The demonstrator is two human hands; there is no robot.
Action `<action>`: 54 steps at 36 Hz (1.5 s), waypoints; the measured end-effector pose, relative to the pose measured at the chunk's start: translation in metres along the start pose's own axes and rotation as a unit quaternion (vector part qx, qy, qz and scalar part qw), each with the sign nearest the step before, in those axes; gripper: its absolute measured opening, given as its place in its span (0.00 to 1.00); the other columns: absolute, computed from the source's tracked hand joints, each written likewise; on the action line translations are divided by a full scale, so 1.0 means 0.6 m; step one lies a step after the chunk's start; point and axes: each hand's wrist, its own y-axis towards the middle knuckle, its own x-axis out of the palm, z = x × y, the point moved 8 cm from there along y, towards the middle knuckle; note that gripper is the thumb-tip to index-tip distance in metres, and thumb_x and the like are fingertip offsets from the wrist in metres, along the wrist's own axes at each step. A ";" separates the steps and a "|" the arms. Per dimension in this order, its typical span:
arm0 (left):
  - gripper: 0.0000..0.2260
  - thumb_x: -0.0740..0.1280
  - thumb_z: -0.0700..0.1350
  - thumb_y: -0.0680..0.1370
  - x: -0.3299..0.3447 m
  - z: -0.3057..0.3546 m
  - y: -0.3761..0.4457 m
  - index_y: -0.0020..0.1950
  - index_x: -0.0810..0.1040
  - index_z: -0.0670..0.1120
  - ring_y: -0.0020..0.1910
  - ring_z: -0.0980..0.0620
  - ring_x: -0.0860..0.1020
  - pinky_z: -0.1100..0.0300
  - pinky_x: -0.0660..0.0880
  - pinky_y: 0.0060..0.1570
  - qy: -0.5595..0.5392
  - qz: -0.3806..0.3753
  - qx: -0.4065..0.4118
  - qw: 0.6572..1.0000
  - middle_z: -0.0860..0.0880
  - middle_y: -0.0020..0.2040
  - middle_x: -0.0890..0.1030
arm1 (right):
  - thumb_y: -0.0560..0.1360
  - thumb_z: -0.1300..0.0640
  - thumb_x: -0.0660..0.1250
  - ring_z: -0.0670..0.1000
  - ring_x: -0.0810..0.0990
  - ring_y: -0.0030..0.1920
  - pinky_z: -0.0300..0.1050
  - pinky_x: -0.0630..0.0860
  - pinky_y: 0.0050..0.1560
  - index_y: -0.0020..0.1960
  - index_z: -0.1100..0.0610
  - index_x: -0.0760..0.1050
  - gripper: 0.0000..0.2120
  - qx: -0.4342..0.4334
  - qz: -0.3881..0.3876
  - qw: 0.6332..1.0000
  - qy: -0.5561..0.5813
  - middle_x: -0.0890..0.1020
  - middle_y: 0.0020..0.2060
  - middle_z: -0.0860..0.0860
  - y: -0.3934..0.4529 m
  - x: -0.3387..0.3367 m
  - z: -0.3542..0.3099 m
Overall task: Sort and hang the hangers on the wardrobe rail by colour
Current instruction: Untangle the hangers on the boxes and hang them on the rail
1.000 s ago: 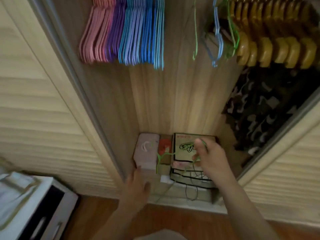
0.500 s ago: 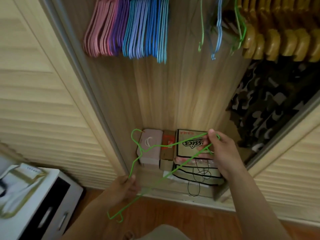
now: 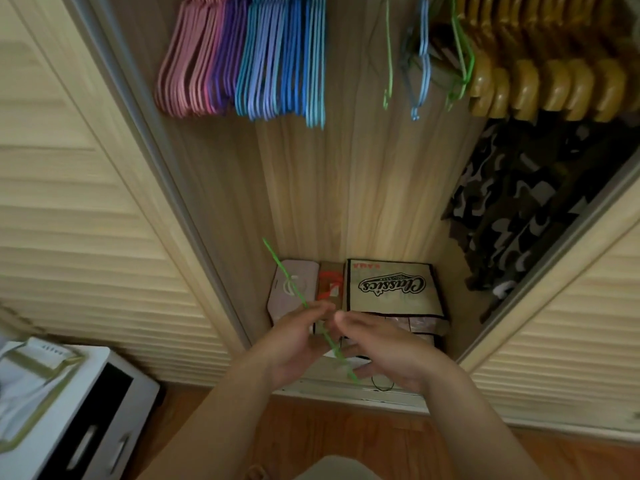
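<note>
A thin green hanger is low down in front of the open wardrobe, between the person's two hands. From here it shows edge-on, like one skinny green stick that slants up to the left. It looks like bent wire with a smooth green coat.

The left hand has its fingers curled round the hanger, with the thumb on top. The right hand is just beside it. Its fingers are bent toward the wire, but I cannot tell if they really grip it.

I think this is the carrying step: one loose hanger is picked up and not yet hung. Next it has to go up to the rail, which is out of view above. A few green hangers dangle near the top, mixed with a pale blue hanger. The green one in hand should go with those. The hook must be turned the right way to catch the rail, and the thin wire could snag on the others.

To the left hang tidy bunches: pink hangers, purple hangers and blue hangers, all thin and bendy looking. To the right are fat wooden hangers, shiny and rounded, with a camouflage cloth under them.

On the wardrobe floor sit a box with the word Classics on it and a small pinkish bag. The slatted doors are pale and ridged. A white cabinet stands at the lower left.
</note>
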 end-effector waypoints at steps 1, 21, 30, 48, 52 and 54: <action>0.14 0.64 0.48 0.85 0.018 0.009 -0.001 0.60 0.77 0.37 0.54 0.47 0.81 0.58 0.80 0.55 0.003 -0.009 0.004 1.000 0.38 0.54 0.82 | 0.82 0.38 0.59 0.47 0.81 0.59 0.48 0.82 0.57 0.61 0.39 0.75 0.12 -0.006 -0.004 1.000 -0.002 0.79 0.63 0.44 -0.004 0.006 -0.006; 0.12 0.65 0.41 0.82 0.013 0.316 -0.100 0.60 0.77 0.57 0.56 0.55 0.78 0.54 0.74 0.66 0.333 0.257 0.412 0.808 0.52 0.59 0.74 | 0.84 0.56 0.59 0.49 0.79 0.36 0.51 0.79 0.43 0.50 0.55 0.79 0.11 -0.154 0.269 0.951 -0.001 0.80 0.39 0.53 -0.053 -0.091 -0.137; 0.10 0.62 0.31 0.73 -0.005 0.575 -0.295 0.49 0.80 0.38 0.56 0.41 0.78 0.56 0.71 0.60 0.433 0.396 0.661 0.469 0.41 0.53 0.81 | 0.84 0.53 0.58 0.49 0.83 0.43 0.50 0.79 0.45 0.50 0.46 0.77 0.10 -0.295 0.340 0.892 -0.039 0.82 0.48 0.51 -0.066 -0.132 -0.325; 0.30 0.58 0.48 0.84 -0.164 0.781 -0.260 0.81 0.53 0.35 0.78 0.28 0.58 0.37 0.53 0.79 0.450 0.601 0.571 0.331 0.28 0.79 0.57 | 0.85 0.54 0.53 0.56 0.78 0.41 0.50 0.73 0.42 0.44 0.55 0.72 0.14 -0.369 0.428 0.809 -0.163 0.77 0.39 0.55 0.133 -0.221 -0.564; 0.30 0.56 0.50 0.85 -0.169 0.783 -0.255 0.82 0.53 0.36 0.78 0.27 0.58 0.37 0.52 0.79 0.440 0.602 0.582 0.326 0.30 0.79 0.58 | 0.85 0.53 0.53 0.55 0.78 0.43 0.48 0.74 0.44 0.50 0.53 0.73 0.12 -0.367 0.437 0.802 -0.176 0.77 0.41 0.52 0.157 -0.224 -0.560; 0.30 0.57 0.49 0.84 -0.168 0.783 -0.255 0.82 0.54 0.36 0.77 0.27 0.59 0.38 0.53 0.79 0.431 0.606 0.583 0.326 0.31 0.79 0.58 | 0.85 0.53 0.53 0.56 0.79 0.45 0.52 0.77 0.47 0.52 0.55 0.75 0.13 -0.367 0.440 0.801 -0.171 0.79 0.43 0.54 0.168 -0.230 -0.569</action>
